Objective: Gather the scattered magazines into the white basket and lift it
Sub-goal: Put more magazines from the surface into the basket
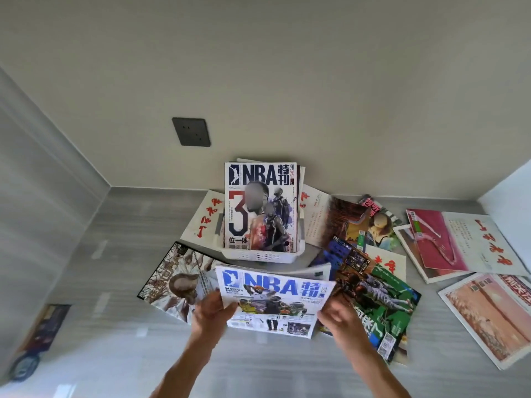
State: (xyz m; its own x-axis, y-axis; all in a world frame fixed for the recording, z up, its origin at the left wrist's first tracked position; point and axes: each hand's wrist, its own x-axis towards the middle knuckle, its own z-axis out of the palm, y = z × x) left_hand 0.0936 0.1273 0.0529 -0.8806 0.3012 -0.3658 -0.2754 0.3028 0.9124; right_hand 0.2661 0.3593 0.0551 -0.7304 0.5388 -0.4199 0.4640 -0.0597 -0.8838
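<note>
A: While both forearms reach forward from the bottom edge, the left hand (211, 311) and right hand (342, 318) hold one blue-titled NBA magazine (275, 300) between them, above the grey floor (115, 282).

B: Grip detail?

A: Left hand: thumb on the cover at the near left corner, fingers curled under the edge. Right hand: clasps the near right edge, knuckles up, fingers wrapped over the margin. Both wrists are roughly level; the magazine tilts, far edge toward the basket.

B: Basket position?

A: White basket (258, 255) stands on the floor just beyond the held magazine, near the wall (287, 81). Several magazines stand upright in it; the front one is an NBA issue with a large "3" (260, 208).

B: Loose items?

A: Left of the hands, a sepia-toned magazine (175, 280) lies flat, partly under the held one. Right of the hands, a green-covered magazine (382, 303) lies overlapping others. Behind the basket, white papers with red calligraphy (205, 218) lie on both sides. Further right: a pink-covered booklet (436, 242) and a pale orange magazine (488, 314), well apart from the basket. At far left, a dark magazine (37, 340), blurred.

B: Other fixtures?

A: Dark wall socket (191, 132) above the basket.
</note>
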